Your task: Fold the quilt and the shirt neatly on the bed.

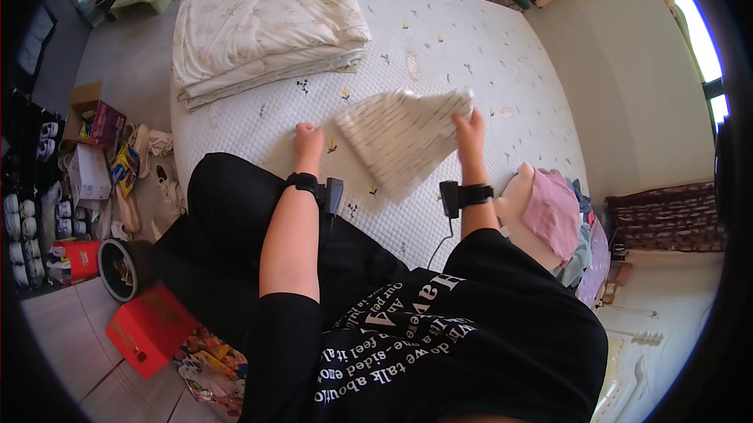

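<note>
A cream cloth with dark dashed stripes (406, 140) hangs over the quilted white mattress cover (435, 40), a little blurred. My right hand (470, 127) grips its upper right corner between thumb and fingers. To the left of the cloth, apart from it, my left hand (309, 139) is closed just above the mattress, and no cloth shows in it. Each wrist wears a black strap with a small dark device. A folded floral quilt (265, 17) lies on top of other folded bedding at the far left of the bed.
A pile of clothes with a pink garment (552, 211) lies at the bed's right edge. Left of the bed stand shoes (169, 187), an open cardboard box (94, 117), a waste bin (120, 270) and a red box (150, 329). A wall (617, 81) runs along the right.
</note>
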A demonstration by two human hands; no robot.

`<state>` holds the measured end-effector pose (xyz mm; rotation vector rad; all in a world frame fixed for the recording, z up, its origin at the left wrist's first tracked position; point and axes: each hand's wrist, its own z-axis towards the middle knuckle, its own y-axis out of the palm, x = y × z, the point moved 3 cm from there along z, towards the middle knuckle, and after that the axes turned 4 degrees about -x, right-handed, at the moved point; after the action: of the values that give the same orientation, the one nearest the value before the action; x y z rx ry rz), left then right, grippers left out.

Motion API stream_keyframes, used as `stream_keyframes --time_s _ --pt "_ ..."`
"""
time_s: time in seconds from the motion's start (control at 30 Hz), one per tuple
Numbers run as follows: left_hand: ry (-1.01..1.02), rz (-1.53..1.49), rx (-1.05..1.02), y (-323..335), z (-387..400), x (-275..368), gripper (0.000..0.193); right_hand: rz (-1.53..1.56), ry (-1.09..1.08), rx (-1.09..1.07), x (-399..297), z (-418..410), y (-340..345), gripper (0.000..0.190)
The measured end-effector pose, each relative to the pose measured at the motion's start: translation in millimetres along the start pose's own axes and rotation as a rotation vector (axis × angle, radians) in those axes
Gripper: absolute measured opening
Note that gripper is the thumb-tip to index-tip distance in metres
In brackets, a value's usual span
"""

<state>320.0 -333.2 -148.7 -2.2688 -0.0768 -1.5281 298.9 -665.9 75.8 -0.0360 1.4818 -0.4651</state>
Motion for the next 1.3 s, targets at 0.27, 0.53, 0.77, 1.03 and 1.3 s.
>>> stream_keyframes --time_s 0.27,0.53,0.77,1.03,1.3 --pt "0.079 0.049 -0.021 2.8 -14.4 15.5 0.019 -0.998 -0.633 -0.436 -121.4 -56.0 40.9 0.045" --pt "0.024 0.086 0.022 -13.7 -23.3 32.1 0.021 -0.88 -0.112 -1.111 48.8 -135.3 83.7 0.045" --pt "0.15 0.118 -0.232 1.6 -29.8 35.4 0.032 -0.742 -0.328 -0.554 -16.0 -86.0 126.7 0.035" --pt "-0.065 -0.171 -0.621 15.8 -40.0 44.5 0.038 -0.941 -0.453 -0.47 12.6 -64.9 161.9 0.036" --pt "-0.138 -0.301 -0.511 19.4 -36.6 36.0 0.027 -0.493 -0.264 -0.529 38.8 -29.3 151.8 0.023"
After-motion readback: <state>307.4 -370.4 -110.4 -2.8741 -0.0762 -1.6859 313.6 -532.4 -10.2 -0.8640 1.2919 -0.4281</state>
